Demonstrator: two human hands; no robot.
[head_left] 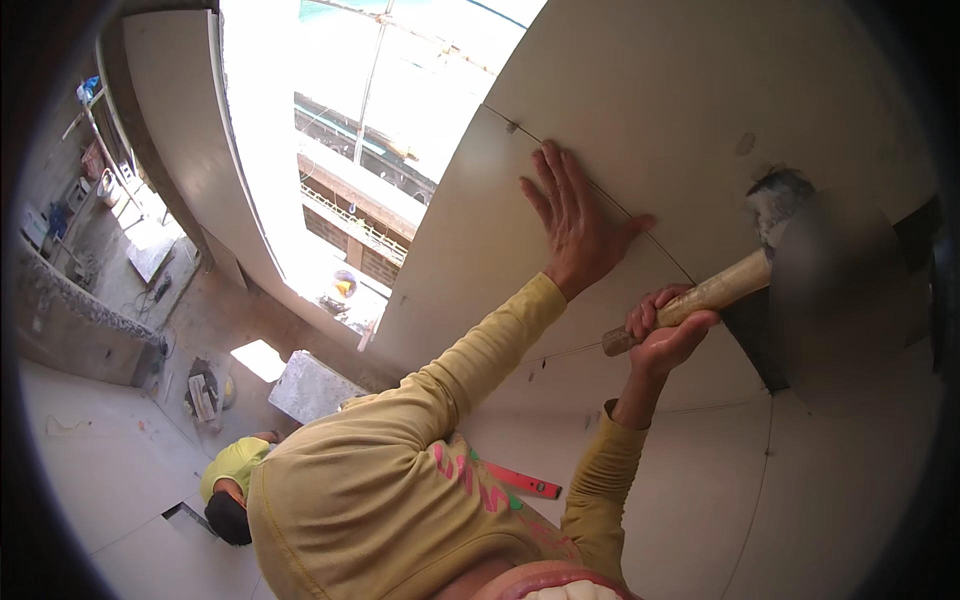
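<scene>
My left hand (580, 225) lies flat with spread fingers on a large pale wall tile (500, 210), across the thin joint between it and the adjoining tile (650, 110). To its right, my right hand (665, 330) is wrapped round the wooden handle (725, 290) of a mallet. The mallet's dark, round head (835, 295) is close to the camera and blurred. It hides part of the tiles behind it, and I cannot tell whether it touches them. A small tile spacer (513, 127) sits in the joint above my left hand.
A red spirit level (522, 480) shows beside my body. At the lower left, a co-worker in a yellow-green top (235, 465) bends low near a grey block (312, 388). A bright window opening (350, 150) and a dusty floor with tools (205, 390) lie to the left.
</scene>
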